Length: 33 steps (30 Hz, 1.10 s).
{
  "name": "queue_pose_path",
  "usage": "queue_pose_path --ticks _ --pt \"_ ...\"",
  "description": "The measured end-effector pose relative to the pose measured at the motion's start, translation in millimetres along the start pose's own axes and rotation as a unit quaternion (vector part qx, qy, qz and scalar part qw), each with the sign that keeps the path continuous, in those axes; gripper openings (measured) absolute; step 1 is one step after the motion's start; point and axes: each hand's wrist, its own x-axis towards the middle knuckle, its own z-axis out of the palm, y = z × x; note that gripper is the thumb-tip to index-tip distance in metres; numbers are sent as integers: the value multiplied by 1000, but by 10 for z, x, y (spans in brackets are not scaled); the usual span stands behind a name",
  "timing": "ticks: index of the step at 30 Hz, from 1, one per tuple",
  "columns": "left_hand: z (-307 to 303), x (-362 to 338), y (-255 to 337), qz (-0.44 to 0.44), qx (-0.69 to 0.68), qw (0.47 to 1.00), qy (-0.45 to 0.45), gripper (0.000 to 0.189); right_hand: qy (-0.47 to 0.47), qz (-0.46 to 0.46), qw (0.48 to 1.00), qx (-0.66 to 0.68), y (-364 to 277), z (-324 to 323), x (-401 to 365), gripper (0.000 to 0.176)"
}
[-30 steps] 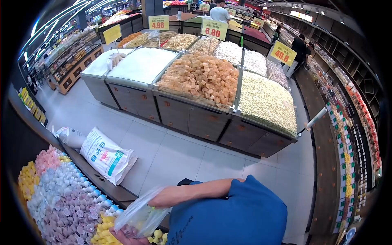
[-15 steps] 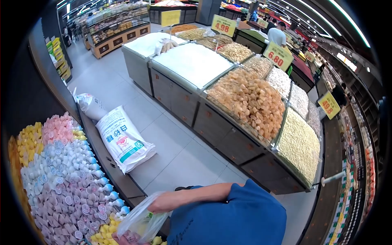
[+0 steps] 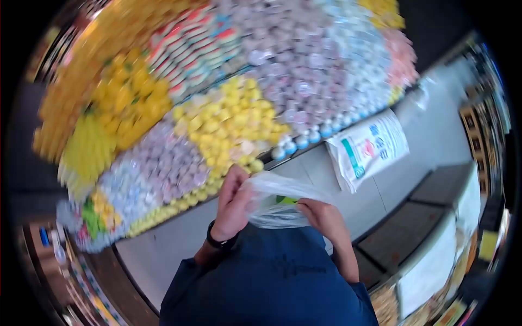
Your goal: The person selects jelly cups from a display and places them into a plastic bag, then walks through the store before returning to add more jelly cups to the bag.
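A thin clear plastic bag (image 3: 277, 190) hangs in front of my chest, stretched between both hands. Something green (image 3: 285, 200) shows inside it, too blurred to name. My left hand (image 3: 234, 204), with a black watch on the wrist, grips the bag's left side. The opposite side of the rim is pinched by my right hand (image 3: 321, 216). Just beyond the bag lies a heap of small yellow wrapped pieces (image 3: 228, 122), apart from my hands.
The display holds purple cups (image 3: 296, 65), pale blue cups (image 3: 361, 49) and yellow packs (image 3: 128, 98). A white printed sack (image 3: 370, 149) lies on the floor (image 3: 310, 168). Bulk bins (image 3: 429, 266) stand at right, forming an aisle.
My view has swung from the bulk bins round to the display of small wrapped pieces. The bag is now before my chest, with both hands visible on it.
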Motion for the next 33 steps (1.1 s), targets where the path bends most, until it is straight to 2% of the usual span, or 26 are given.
queue_pose_path --ticks 2,3,6,7,10,13,15,17,19,20,21,23,24,27,29,31,33 --pt "-113 -120 52 19 -15 999 35 12 -64 28 998 -7 -65 -13 160 24" --pt "-175 -180 78 37 -22 998 44 12 -91 14 996 -11 -107 16 236 24" --pt "-373 -351 146 65 -22 991 115 13 -84 -94 992 -23 -236 90 516 15" --pt "-374 -403 227 26 -41 982 184 14 -103 -99 989 -43 -262 108 586 16" --pt "-633 -403 370 96 23 984 151 16 -102 -176 979 -28 -502 118 950 14" --pt "-766 -344 539 82 -12 986 143 17 -115 -169 978 -26 -859 79 1187 13" --pt "-865 -237 649 101 2 987 126 16 -60 -184 981 -22 -973 79 1325 12" --pt "-949 -135 745 111 15 988 109 16 -48 -168 984 -28 -1088 46 1499 12" --pt "-1001 0 845 146 73 984 78 15 17 -258 963 -75 -1169 -24 1720 10" --pt "-990 93 874 148 72 982 95 16 -5 -197 978 -62 -1265 -72 1814 9" --pt "-981 162 895 151 72 981 97 16 -6 -200 978 -63 -1311 -115 1925 9" --pt "-956 360 914 150 19 981 120 16 13 -259 964 -62 -1338 -212 2189 8" --pt "-938 452 880 177 22 975 132 15 24 -315 946 -66 -1303 -265 2336 8" --pt "-785 668 807 243 60 950 188 15 6 -362 930 -67 -1299 -466 2626 7" --pt "-666 838 749 248 52 943 215 14 -8 -373 925 -65 -1239 -557 2818 7" --pt "-638 1031 626 250 -1 924 290 15 -24 -405 911 -67 -1135 -614 2984 8" --pt "-629 1175 490 246 -1 918 312 15 -51 -403 911 -75 -961 -619 3160 9"
